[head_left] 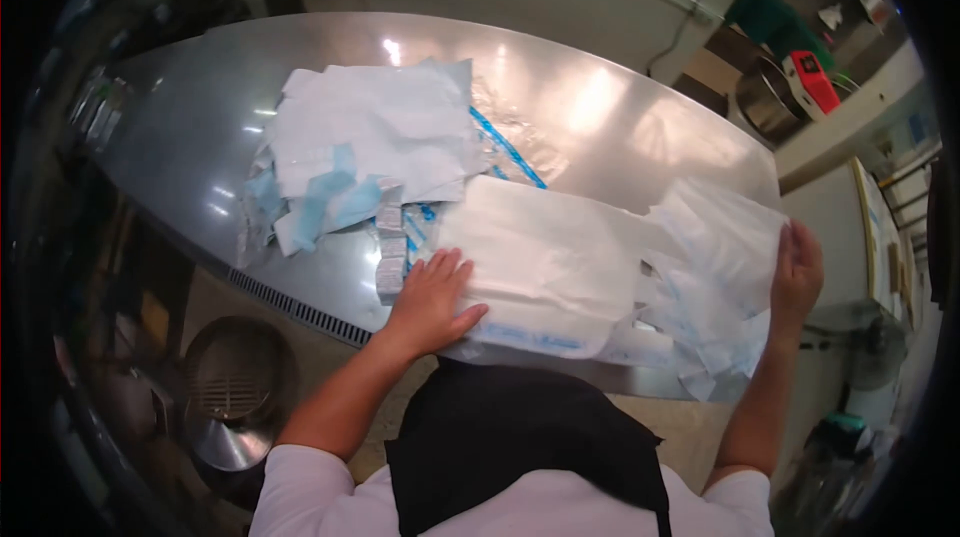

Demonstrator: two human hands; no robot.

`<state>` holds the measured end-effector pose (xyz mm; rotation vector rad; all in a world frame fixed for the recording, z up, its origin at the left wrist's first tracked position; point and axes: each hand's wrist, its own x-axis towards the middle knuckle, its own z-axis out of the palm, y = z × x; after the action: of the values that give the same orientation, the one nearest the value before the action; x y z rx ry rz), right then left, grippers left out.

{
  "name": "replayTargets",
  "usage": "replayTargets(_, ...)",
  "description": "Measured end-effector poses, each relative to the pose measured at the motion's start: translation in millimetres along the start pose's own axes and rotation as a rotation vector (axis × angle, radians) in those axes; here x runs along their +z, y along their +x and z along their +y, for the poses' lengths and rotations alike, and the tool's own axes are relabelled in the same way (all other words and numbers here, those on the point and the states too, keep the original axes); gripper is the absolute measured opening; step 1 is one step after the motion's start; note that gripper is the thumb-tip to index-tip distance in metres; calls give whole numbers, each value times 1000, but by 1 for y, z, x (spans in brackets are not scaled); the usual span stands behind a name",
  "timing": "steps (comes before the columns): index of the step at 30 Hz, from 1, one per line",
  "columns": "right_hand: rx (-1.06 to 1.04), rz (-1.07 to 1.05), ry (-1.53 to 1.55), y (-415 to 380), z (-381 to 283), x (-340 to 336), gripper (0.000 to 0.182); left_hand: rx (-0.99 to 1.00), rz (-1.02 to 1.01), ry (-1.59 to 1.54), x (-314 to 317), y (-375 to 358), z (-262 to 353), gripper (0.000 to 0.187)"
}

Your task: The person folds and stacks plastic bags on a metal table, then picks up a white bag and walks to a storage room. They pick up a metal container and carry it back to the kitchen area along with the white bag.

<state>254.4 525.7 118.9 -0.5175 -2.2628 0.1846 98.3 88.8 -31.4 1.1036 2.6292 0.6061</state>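
A white plastic bag (540, 257) with blue print along its near edge lies flat in front of me. My left hand (433, 299) rests on its left edge, palm down and fingers spread. At the right, more white bags (715, 247) lie loosely overlapped and crumpled, some with faint blue print. My right hand (797, 272) is at their right edge, fingers together and bent around the edge of a white bag. Farther left is a pile of white and pale blue sheets (375, 122). Small silver-grey packets (391, 267) lie beside my left hand.
Everything lies on a shiny metal table (600, 127). Clear film with blue stripes (508, 147) sticks out from behind the pile. A round metal vessel (235, 377) stands below the table at left. At back right are a steel pot (768, 102) and a red device (815, 84).
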Motion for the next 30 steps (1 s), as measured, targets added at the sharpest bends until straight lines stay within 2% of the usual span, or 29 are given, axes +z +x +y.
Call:
replayTargets(1, 31, -30, -97, -7, 16, 6, 20, -12, 48, -4, -1, 0, 4, 60)
replayTargets(2, 65, -60, -197, -19, 35, 14, 20, -29, 56, 11, -5, -1, 6, 60)
replayTargets(4, 41, -151, -256, -58, 100, 44, 20, 1, 305, 28, -14, 1, 9, 47)
replayTargets(5, 126, -288, -358, -82, 126, 61, 21, -10, 310, 36, -18, 1, 7, 47)
replayTargets(6, 210, -428, -461, -100, 142, 71, 22, -132, 401, -50, -26, 1, 1, 41)
replayTargets(9, 199, -402, -430, -127, 136, 81, 26, -466, 614, -255, -50, 10, -25, 33)
replayTargets(10, 200, -408, -420, -126, 138, 83, 26, -525, 620, -241, -56, 17, -44, 36)
replayTargets(12, 273, -405, -209, -117, 143, 80, 26, -577, 624, -224, -57, 36, -87, 38)
replayTargets(13, 276, -400, -207, -111, 139, 78, 26, -703, 536, -327, -55, 48, -108, 41)
replayTargets(14, 216, -302, -222, -101, 134, 77, 25, -821, 447, -435, -57, 61, -119, 43)
replayTargets(15, 155, -206, -239, -89, 126, 74, 24, -812, 453, -439, -64, 73, -118, 43)
replayTargets(16, 152, -200, -243, -77, 115, 69, 24, -831, 413, -331, -69, 82, -115, 41)
replayTargets(18, 80, -79, -55, -56, 88, 64, 22, -849, 372, -228, -66, 87, -117, 40)
replayTargets(19, 78, -75, -60, -50, 74, 67, 22, -748, 493, -262, -57, 89, -124, 36)
replayTargets(20, 57, -56, 69, -45, 59, 71, 21, -642, 613, -296, -50, 91, -131, 33)
replayTargets(21, 36, -36, 196, -41, 43, 74, 20, -633, 612, -302, -50, 90, -126, 33)
replayTargets(23, 215, -163, 375, -41, -2, 84, 16, -648, 686, -883, -57, 78, -106, 21)
replayTargets(24, 197, -177, 515, -42, -33, 91, 16, -638, 674, -888, -59, 71, -97, 21)
replayTargets(26, 105, -306, 622, -46, -97, 102, 13, -626, 540, -1357, -61, 51, -79, 19)
replayTargets(27, 61, -401, 665, -49, -130, 107, 13, -632, 532, -1365, -60, 43, -71, 19)
replayTargets(30, -279, -470, 770, -54, -213, 132, 14, -568, 483, -1462, -58, 29, -49, 17)
